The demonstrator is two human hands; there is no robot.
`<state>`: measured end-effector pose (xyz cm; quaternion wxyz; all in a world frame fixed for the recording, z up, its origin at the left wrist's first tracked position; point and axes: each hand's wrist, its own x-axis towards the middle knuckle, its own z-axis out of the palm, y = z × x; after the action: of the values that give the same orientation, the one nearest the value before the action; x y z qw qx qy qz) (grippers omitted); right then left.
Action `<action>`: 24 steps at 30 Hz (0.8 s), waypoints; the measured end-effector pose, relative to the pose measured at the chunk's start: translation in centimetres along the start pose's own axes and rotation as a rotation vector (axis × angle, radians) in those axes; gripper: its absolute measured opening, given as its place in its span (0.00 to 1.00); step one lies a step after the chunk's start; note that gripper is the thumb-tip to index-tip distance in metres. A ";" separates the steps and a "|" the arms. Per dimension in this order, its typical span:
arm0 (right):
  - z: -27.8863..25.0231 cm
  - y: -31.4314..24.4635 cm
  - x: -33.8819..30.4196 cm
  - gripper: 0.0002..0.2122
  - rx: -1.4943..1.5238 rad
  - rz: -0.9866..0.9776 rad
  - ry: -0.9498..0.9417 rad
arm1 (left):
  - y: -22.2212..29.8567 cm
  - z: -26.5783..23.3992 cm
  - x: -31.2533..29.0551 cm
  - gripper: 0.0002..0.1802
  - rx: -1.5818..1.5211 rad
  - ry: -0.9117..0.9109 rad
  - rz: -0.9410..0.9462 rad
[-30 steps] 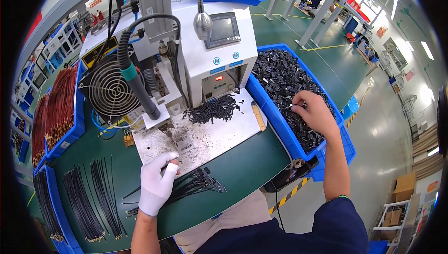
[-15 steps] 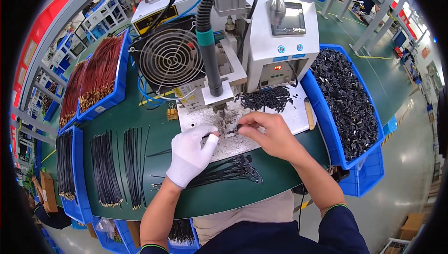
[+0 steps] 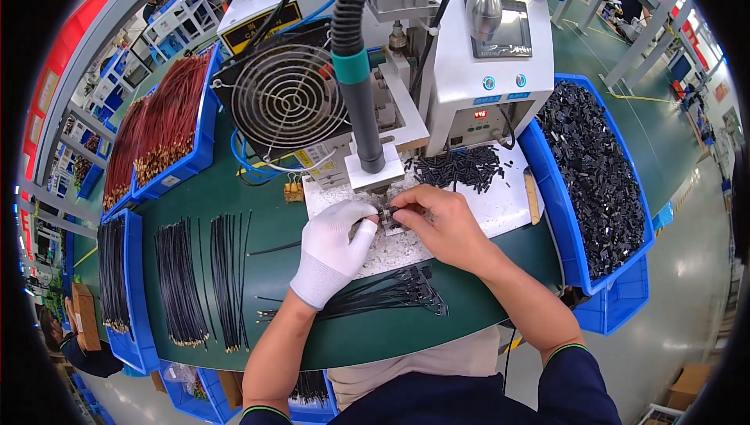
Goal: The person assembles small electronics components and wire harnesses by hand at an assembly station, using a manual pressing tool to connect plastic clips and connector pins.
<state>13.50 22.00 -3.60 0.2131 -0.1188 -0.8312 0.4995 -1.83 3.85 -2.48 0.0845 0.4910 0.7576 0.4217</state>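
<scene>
1. Left hand (image 3: 334, 247), in a white knit glove, and bare right hand (image 3: 440, 222) meet fingertip to fingertip, both pinching a small black plastic connector (image 3: 388, 218).
2. The connector sits between the hands, directly beneath the grey press head (image 3: 373, 169), on the white work plate (image 3: 492, 210).
3. Its long axis cannot be told.
4. The green desk (image 3: 273, 269) carries a bundle of thin black wires (image 3: 383, 296) just before the hands.

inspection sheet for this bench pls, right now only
Surface: green bench top, white plate under the press.
Job's things: small black connector pinched under the press head.
Clutter: loose black housings on plate; blue bin of black housings.
Grippers: gloved left hand and bare right hand both at the connector.
Cables: black wire bundles; finished harnesses; red wires in bin.
Surroundings: fan guard, racks, green floor.
</scene>
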 end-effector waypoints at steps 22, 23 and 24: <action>0.6 0.5 0.1 0.08 -0.047 -0.104 0.013 | 0.1 0.2 0.6 0.07 0.020 -0.015 0.008; 0.6 0.4 0.2 0.08 -0.047 -0.099 0.011 | 0.0 0.2 0.5 0.08 0.015 -0.012 0.023; 0.6 0.4 0.2 0.08 -0.048 -0.095 0.009 | 0.0 0.1 0.5 0.08 0.016 -0.012 0.022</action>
<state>13.07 21.77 -4.14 0.2372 -0.0866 -0.8468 0.4682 -1.95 4.31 -2.41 0.0803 0.5025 0.7550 0.4135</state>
